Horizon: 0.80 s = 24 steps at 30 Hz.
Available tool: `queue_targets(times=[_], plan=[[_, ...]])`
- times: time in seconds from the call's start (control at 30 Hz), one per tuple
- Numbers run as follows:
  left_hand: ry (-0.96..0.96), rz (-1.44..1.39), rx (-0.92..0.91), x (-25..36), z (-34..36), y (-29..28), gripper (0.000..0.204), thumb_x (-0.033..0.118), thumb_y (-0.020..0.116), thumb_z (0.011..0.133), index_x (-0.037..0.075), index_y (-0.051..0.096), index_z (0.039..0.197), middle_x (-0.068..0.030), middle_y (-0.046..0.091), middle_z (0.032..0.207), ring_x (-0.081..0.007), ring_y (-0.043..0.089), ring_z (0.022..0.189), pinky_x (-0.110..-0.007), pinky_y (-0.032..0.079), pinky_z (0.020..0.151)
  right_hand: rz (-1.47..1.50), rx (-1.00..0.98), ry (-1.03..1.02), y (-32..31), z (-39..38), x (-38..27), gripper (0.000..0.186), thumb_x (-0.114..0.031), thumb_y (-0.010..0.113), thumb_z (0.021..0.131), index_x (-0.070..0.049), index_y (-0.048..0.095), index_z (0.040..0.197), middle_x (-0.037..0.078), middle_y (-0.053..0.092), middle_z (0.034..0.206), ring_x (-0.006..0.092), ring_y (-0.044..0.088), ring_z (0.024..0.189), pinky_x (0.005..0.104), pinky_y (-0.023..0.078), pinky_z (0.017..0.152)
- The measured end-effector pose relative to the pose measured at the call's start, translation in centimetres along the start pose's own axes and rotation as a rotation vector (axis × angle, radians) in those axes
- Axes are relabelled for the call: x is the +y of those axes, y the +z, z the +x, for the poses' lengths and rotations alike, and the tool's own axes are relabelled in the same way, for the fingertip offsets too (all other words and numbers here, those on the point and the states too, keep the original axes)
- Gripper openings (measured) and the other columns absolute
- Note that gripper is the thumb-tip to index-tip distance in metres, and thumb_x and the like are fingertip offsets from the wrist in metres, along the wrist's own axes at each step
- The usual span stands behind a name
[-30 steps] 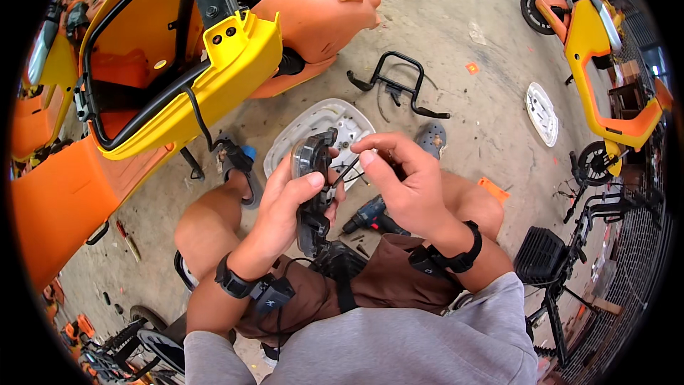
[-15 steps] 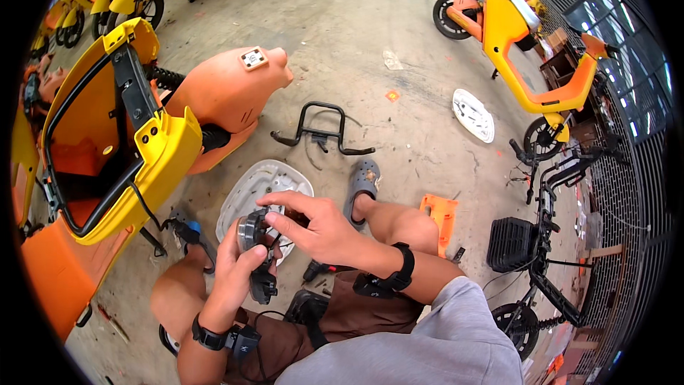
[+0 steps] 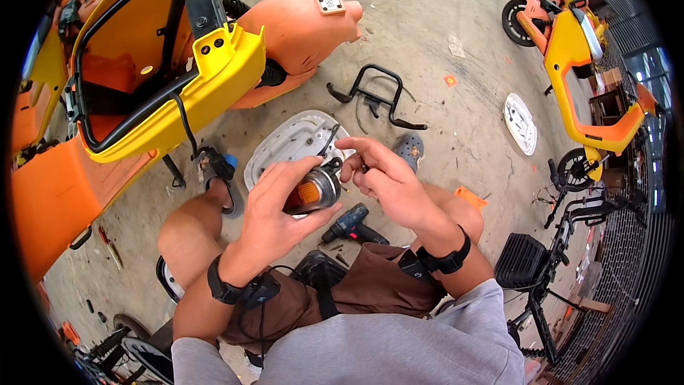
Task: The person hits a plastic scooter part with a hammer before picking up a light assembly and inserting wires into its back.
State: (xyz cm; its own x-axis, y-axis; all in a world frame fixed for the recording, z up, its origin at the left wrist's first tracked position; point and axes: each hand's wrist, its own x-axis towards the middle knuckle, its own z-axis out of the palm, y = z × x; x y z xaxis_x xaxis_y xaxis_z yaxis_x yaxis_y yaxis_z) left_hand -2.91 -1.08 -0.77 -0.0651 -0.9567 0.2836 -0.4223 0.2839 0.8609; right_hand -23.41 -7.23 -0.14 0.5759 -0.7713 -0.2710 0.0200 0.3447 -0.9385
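Observation:
My left hand [image 3: 271, 210] grips a light unit [image 3: 309, 192] with a clear housing, an amber lens and a black mount, turned on its side. Just right of it, my right hand [image 3: 381, 182] has curled fingers at the mount and a thin dark piece; what they hold is hidden. Behind my hands lies a white plastic shell [image 3: 267, 157] with small parts in it. A cordless drill [image 3: 350, 221] lies on the floor below them, between my legs, with small loose pieces near it.
A yellow-and-orange scooter body [image 3: 164, 128] stands close at left. A black tubular bracket [image 3: 374, 96] and another white shell [image 3: 519, 125] lie ahead. At right are a yellow scooter [image 3: 570, 100] and a black frame with a basket [image 3: 516, 260]. An orange piece [image 3: 467, 196] lies by my right knee.
The light unit has been turned over from upright, so its amber lens now shows. My left fingers have moved over its top, and my right fingers have shifted beside it.

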Motion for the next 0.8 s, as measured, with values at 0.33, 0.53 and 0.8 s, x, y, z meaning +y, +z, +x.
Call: queue_targets(times=[0.33,0.53,0.8], plan=[[-0.036,-0.021,0.020,0.0,-0.3,0.2,0.076,0.011,0.086,0.071,0.005,0.048,0.136,-0.0103,0.066,0.092,-0.0174,0.060,0.072,-0.030,0.049,0.065,0.008,0.059,-0.037,1.0,-0.2,-0.4,0.042,0.001,0.046,0.100,-0.003,0.035,0.140,0.016,0.059,0.128,0.0180,0.066,0.098,0.0275,0.056,0.071],[-0.072,-0.127,0.049,-0.9,-1.3,0.8,0.076,0.013,0.084,0.075,0.004,0.045,0.140,-0.0095,0.066,0.086,-0.0137,0.057,0.066,-0.027,0.047,0.059,0.064,0.105,-0.014,1.2,-0.5,-1.2,0.036,-0.005,0.048,0.102,-0.003,0.040,0.137,0.013,0.064,0.122,0.0140,0.068,0.082,0.0278,0.057,0.072],[-0.133,-0.166,0.021,-0.2,-1.1,0.2,0.066,0.010,0.077,0.082,0.004,0.045,0.139,-0.0107,0.069,0.103,-0.0118,0.060,0.077,-0.027,0.050,0.068,-0.052,0.165,-0.130,1.3,-0.5,-0.7,0.025,-0.007,0.060,0.098,0.001,0.065,0.121,0.009,0.067,0.110,0.0096,0.063,0.074,0.0239,0.053,0.066]])
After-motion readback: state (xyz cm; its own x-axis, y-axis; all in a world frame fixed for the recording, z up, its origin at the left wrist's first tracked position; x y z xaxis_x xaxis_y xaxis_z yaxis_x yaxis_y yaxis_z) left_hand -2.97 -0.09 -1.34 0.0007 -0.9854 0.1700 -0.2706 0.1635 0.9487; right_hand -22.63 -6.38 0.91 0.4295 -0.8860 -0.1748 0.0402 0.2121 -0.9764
